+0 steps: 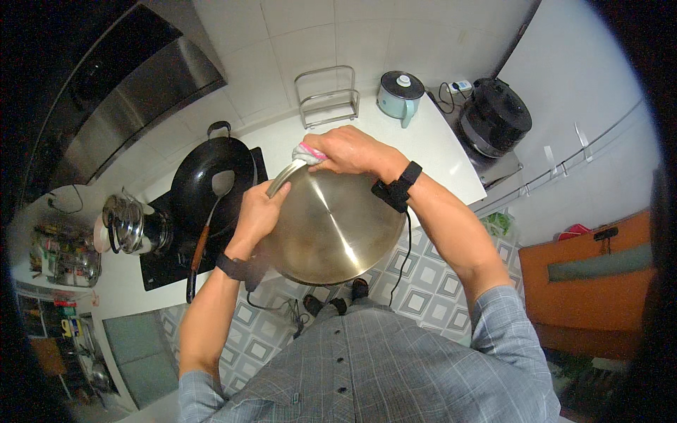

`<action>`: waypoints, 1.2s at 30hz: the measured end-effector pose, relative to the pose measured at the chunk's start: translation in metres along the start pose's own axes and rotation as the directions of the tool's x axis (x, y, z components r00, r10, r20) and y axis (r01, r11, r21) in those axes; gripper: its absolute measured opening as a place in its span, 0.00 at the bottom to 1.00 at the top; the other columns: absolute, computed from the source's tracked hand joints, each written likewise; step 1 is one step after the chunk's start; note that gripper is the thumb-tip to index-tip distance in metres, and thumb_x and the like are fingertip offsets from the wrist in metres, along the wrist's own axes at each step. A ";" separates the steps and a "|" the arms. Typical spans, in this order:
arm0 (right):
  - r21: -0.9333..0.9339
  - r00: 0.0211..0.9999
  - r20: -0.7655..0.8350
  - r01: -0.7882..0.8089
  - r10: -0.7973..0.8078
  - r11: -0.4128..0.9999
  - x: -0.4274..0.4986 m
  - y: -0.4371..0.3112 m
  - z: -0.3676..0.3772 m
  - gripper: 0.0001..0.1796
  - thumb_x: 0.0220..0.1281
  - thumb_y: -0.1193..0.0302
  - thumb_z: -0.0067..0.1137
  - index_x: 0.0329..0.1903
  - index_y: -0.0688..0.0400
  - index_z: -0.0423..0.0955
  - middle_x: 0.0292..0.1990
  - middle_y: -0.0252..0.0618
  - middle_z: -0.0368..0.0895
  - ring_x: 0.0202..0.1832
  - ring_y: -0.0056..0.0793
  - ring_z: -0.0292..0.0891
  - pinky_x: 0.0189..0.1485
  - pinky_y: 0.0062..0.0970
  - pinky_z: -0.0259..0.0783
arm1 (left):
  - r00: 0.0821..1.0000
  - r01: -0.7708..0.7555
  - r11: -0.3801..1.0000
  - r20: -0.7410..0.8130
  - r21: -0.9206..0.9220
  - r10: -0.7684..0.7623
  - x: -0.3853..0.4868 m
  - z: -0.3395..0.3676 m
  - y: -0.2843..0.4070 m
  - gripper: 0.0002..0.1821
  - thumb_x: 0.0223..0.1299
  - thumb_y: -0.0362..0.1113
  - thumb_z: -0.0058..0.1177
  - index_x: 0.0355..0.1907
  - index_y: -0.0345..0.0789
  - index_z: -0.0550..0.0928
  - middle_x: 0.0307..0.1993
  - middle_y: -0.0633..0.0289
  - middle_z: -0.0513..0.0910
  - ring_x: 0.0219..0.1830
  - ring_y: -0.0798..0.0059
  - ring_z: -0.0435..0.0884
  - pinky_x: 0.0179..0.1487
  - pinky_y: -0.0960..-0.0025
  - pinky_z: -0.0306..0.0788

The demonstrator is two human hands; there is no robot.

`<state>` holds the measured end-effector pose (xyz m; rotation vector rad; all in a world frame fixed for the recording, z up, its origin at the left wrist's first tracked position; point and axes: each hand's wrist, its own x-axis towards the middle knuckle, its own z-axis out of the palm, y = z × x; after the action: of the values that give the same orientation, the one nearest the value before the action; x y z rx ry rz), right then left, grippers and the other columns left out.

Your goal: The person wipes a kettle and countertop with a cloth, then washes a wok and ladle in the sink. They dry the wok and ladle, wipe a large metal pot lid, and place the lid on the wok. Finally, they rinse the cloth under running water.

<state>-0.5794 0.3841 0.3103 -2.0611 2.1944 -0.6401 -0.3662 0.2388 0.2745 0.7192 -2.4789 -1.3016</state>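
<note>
A large round stainless-steel lid (pixel 322 227) is held up in front of my body, above the floor and the counter's front edge. My left hand (pixel 260 211) grips its rim at the left, thumb on the near face. At the upper rim, my right hand (pixel 354 150) clutches a white cloth with a pink edge (pixel 309 154) and presses it on the metal. Most of the cloth is hidden under the fingers. Beyond my left hand sits a black wok (pixel 193 164) on the black cooktop (pixel 153 269). A spatula with a wooden handle (pixel 201 246) rests in it.
A wire rack (pixel 328 100) and a light-blue electric pot (pixel 399 98) stand along the back of the white counter (pixel 444 169). A black cooker (pixel 494 119) is at the right. Glass-lidded cookware (pixel 138 224) stands left. A cable (pixel 404 264) hangs from my right wristband.
</note>
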 end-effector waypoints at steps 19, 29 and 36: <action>0.895 0.349 -0.095 -0.380 0.932 0.234 -0.144 0.024 0.125 0.21 0.67 0.71 0.62 0.59 0.63 0.71 0.47 0.43 0.84 0.45 0.28 0.80 0.49 0.31 0.77 | 0.896 0.018 0.693 -0.296 -0.721 -0.332 -0.065 0.053 -0.032 0.28 0.74 0.43 0.54 0.67 0.25 0.70 0.61 0.54 0.78 0.58 0.69 0.78 0.61 0.67 0.71; 0.203 0.980 0.071 -0.199 0.188 0.959 -0.057 0.043 -0.021 0.20 0.62 0.64 0.66 0.52 0.59 0.74 0.41 0.53 0.82 0.42 0.53 0.78 0.47 0.44 0.73 | 0.967 0.053 0.994 0.253 -0.094 -0.028 -0.002 -0.024 0.004 0.38 0.65 0.48 0.62 0.71 0.29 0.68 0.67 0.45 0.74 0.64 0.62 0.77 0.66 0.64 0.70; 0.102 0.996 0.059 -0.074 0.069 0.992 -0.023 0.023 -0.008 0.22 0.66 0.55 0.62 0.51 0.58 0.73 0.39 0.54 0.81 0.43 0.59 0.78 0.44 0.49 0.73 | 0.998 0.063 0.994 0.004 -0.087 -0.063 -0.019 0.004 0.006 0.17 0.70 0.41 0.56 0.42 0.25 0.83 0.28 0.63 0.81 0.31 0.80 0.74 0.39 0.68 0.70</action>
<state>-0.6012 0.4085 0.3045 -1.9172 2.1454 -0.6670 -0.3537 0.2544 0.2771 0.7815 -2.4013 -1.4236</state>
